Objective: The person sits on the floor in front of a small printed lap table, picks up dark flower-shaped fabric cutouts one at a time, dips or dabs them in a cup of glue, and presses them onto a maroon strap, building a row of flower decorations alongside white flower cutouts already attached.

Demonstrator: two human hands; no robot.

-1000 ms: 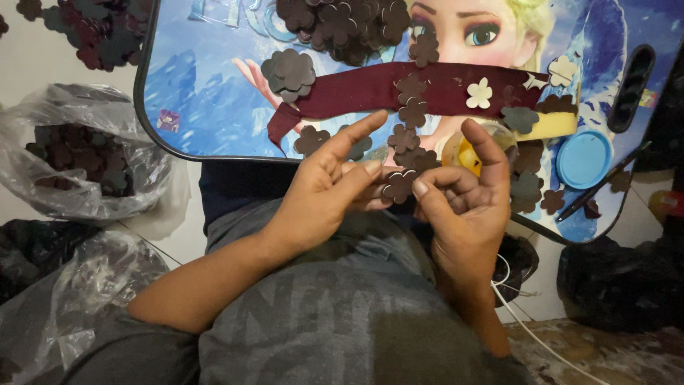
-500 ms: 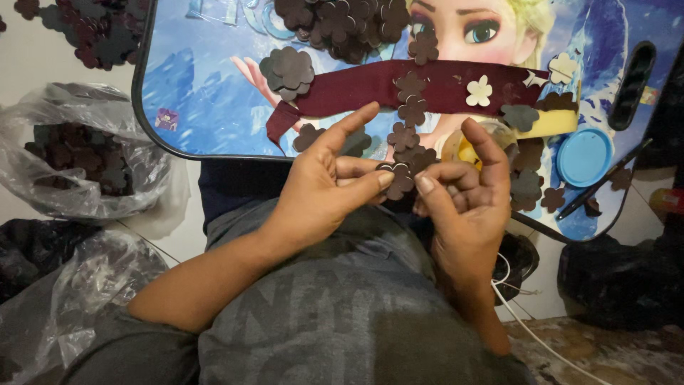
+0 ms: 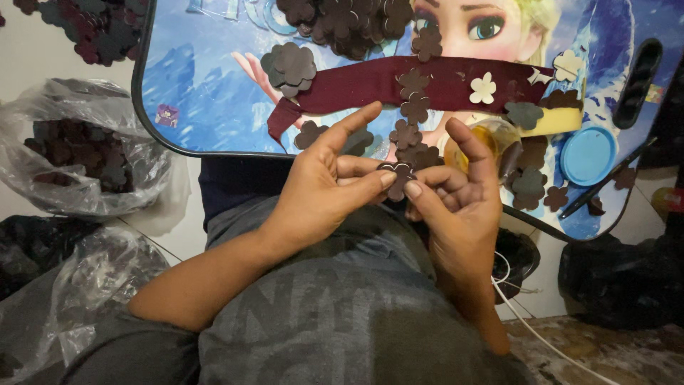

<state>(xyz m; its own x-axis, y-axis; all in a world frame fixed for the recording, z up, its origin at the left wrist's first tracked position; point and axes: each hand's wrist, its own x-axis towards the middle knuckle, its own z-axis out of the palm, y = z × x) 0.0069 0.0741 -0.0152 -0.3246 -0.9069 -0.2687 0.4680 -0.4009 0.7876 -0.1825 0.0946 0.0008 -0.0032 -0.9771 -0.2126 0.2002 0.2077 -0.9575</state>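
Head camera looked down at two bare hands meeting over the person's lap, just below the near edge of a blue cartoon-printed lap tray (image 3: pixel 214 107). Since half a second before, the left hand (image 3: pixel 320 192) had closed its thumb and fingertips onto a small dark flower cutout (image 3: pixel 399 178); its index finger stayed raised. The right hand (image 3: pixel 456 207) pinched the same flower cutout from the other side, fingers curled, so both hands now shared the grip. A dark red fabric strip (image 3: pixel 370 82) lay across the tray's middle, with more flower shapes along it and one pale flower (image 3: pixel 483 88) near its right end. A clear plastic bag (image 3: pixel 85 157) of dark pieces sat beyond the tray's left edge.
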